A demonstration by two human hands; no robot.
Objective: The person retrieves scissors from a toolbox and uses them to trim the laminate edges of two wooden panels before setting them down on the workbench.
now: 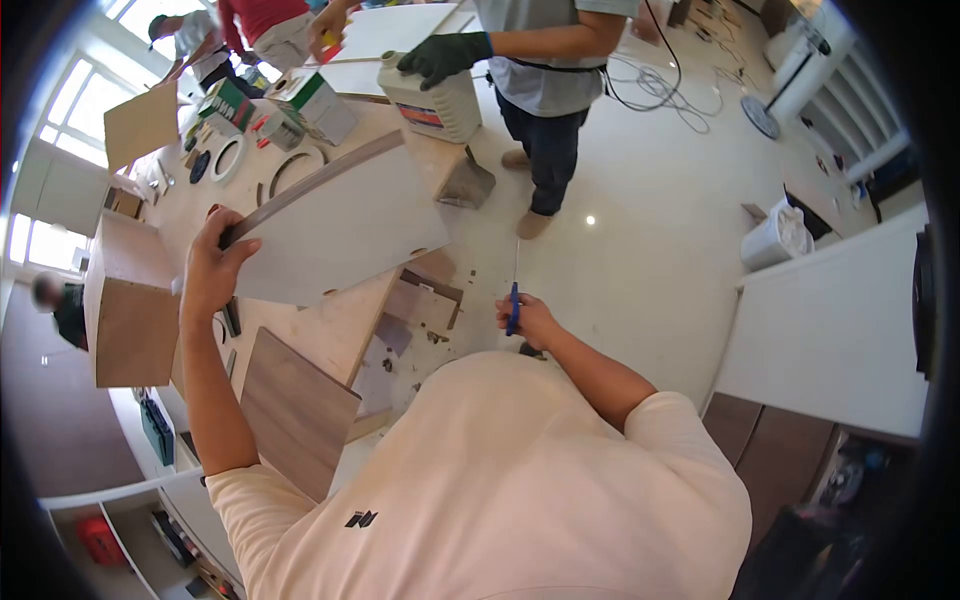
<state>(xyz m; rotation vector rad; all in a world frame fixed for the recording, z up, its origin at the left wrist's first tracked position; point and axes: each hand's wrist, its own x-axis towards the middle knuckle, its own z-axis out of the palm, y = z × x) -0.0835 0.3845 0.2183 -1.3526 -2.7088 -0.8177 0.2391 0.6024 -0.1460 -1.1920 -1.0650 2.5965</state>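
My left hand (212,262) is closed on the left end of a white panel (335,225), thumb on its face and fingers over the edge. A dark brown strip (310,190) runs along the panel's far long edge. The panel is tilted above the wooden worktable (330,335). To the right, over the floor, my right hand (532,322) is wrapped round a tool with a blue handle (514,308) and a long thin metal shaft pointing away from me. A wood-grain board (290,405) lies near my left forearm.
Across the table a person in a dark glove (445,60) grips a jerrycan (428,105). Cans, boxes (315,103) and tape rolls (228,160) crowd the table's far part. Scraps (435,300) litter the floor beside it. A plywood box (133,325) stands at left, a white cabinet (830,320) at right.
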